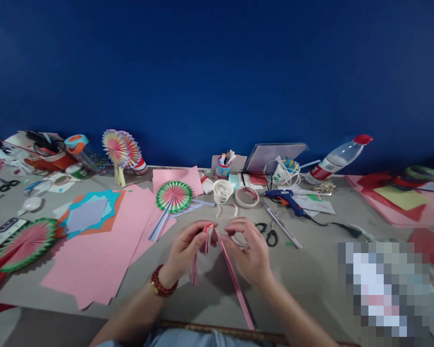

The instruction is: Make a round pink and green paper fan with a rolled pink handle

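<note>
Near the table's front edge, my left hand pinches a small folded paper bundle, pink and white, with a loose end hanging below the fingers. A bead bracelet circles that wrist. Close beside it, my right hand grips the upper end of a long pink paper strip, which slants down toward the table edge. The two hands are slightly apart. Behind the right hand lie black-handled scissors and a roll of tape partly hidden by the fingers. Farther back, a round green and pink paper fan rests on pink paper.
Pink sheets and a second fan lie left. Behind stand a paper cup, a tape roll and a pen holder. A blue glue gun and a tilted bottle are right. A blue wall rises behind.
</note>
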The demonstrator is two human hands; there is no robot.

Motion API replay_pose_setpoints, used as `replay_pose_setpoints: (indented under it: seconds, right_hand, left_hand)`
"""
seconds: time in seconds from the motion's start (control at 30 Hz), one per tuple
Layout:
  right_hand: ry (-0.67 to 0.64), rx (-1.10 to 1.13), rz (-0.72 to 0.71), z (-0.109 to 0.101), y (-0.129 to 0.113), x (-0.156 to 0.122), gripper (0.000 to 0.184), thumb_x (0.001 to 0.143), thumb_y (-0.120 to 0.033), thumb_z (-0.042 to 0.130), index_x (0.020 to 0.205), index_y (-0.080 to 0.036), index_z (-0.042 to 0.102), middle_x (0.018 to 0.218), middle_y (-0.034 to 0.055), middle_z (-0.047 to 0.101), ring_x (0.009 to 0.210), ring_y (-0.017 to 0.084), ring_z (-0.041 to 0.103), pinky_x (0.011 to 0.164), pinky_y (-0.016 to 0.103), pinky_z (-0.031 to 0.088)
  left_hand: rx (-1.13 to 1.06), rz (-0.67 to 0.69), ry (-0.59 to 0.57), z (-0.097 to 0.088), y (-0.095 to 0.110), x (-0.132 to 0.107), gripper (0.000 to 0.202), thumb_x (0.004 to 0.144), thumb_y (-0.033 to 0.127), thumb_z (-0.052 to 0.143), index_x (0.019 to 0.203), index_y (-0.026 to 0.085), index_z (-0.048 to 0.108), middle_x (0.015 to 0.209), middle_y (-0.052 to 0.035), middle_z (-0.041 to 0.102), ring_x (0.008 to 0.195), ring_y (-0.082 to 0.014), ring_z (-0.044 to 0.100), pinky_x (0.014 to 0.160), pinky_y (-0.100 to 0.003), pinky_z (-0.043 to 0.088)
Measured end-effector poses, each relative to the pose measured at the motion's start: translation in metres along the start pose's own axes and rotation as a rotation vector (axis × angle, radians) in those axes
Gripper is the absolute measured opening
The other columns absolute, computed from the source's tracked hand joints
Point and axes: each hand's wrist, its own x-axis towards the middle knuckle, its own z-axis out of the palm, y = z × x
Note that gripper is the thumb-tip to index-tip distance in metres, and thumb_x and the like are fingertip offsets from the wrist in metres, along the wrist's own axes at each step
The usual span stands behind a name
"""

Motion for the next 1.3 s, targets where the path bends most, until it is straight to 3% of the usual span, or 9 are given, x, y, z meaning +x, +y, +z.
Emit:
replay_pose_setpoints:
  seconds: [0.13,0.27,0.33,0.47,0.6,0.83,1.03,1.3]
  right_hand:
    - [-0.146,0.127,-0.016,-0.002,-0.01,0.012,0.014,0.087,-0.033,0.071,0.099,-0.025,0.069,0.09,0.0047,0.066,0.088,0.021,0.063,0.082,0.036,0.051]
    - [-0.254,0.479,0.225,0.005,-0.007,0.014,0.017,0.09,-0.039,0.067,0.093,-0.023,0.064,0.083,0.0012,0.062,0.063,0.015,0.062,0.055,0.028,0.052]
    - [-0.228,0.524,0.265,0.006,-0.006,0.012,0.019,0.092,-0.041,0.063,0.095,-0.022,0.063,0.085,0.0015,0.062,0.058,0.014,0.061,0.05,0.027,0.051]
    - [0.038,0.183,0.003,0.0,-0.008,0.005,0.006,0.09,-0.027,0.066,0.093,-0.022,0.067,0.09,0.0035,0.066,0.083,0.019,0.064,0.073,0.032,0.053]
    - [0.011,0.006,-0.186,-0.004,-0.019,0.0,0.015,0.089,-0.011,0.063,0.097,-0.023,0.067,0.088,0.0026,0.07,0.085,0.018,0.065,0.08,0.032,0.051]
    - [-0.036,-0.136,-0.272,-0.003,-0.033,0.002,0.014,0.09,-0.01,0.062,0.097,-0.021,0.065,0.089,0.0049,0.073,0.083,0.019,0.066,0.077,0.032,0.052]
    - [-0.049,-0.173,-0.307,-0.006,-0.036,0.006,0.012,0.09,-0.01,0.06,0.095,-0.021,0.063,0.087,0.0046,0.072,0.081,0.019,0.066,0.077,0.033,0.053]
    - [-0.065,-0.196,-0.298,-0.006,-0.038,0.008,0.012,0.091,-0.01,0.056,0.09,-0.021,0.061,0.084,0.005,0.071,0.079,0.02,0.065,0.075,0.033,0.052]
  left_hand:
    - [0.033,0.018,-0.083,0.004,0.001,-0.002,0.027,0.096,0.038,0.057,0.11,0.021,0.073,0.096,-0.0091,0.072,0.066,-0.0167,0.066,0.058,-0.028,0.052]
    - [0.048,0.04,-0.139,0.006,-0.001,-0.003,0.029,0.096,0.04,0.058,0.11,0.02,0.073,0.082,-0.007,0.071,0.062,-0.0166,0.066,0.059,-0.028,0.053]
    - [-0.007,0.015,-0.133,0.007,-0.002,-0.004,0.031,0.095,0.041,0.059,0.111,0.019,0.071,0.08,-0.0064,0.07,0.063,-0.0165,0.066,0.059,-0.027,0.053]
    - [-0.091,-0.046,-0.061,0.009,-0.005,-0.005,0.029,0.095,0.04,0.06,0.11,0.017,0.067,0.082,-0.0056,0.07,0.068,-0.0146,0.065,0.061,-0.024,0.052]
    - [0.005,0.022,0.005,0.008,-0.007,-0.005,0.025,0.093,0.037,0.063,0.108,0.018,0.067,0.089,-0.0045,0.066,0.072,-0.0129,0.061,0.064,-0.023,0.053]
    - [0.114,0.175,-0.037,0.009,-0.005,-0.007,0.018,0.098,0.025,0.056,0.114,0.02,0.064,0.094,-0.0037,0.061,0.075,-0.0111,0.06,0.069,-0.022,0.053]
    - [0.201,0.22,-0.05,0.007,-0.004,-0.006,0.02,0.098,0.021,0.055,0.116,0.025,0.062,0.096,-0.0019,0.061,0.078,-0.0103,0.059,0.071,-0.021,0.051]
    - [0.22,0.219,-0.055,0.007,-0.003,-0.005,0.018,0.098,0.021,0.056,0.114,0.023,0.062,0.096,-0.0029,0.061,0.077,-0.011,0.06,0.071,-0.022,0.051]
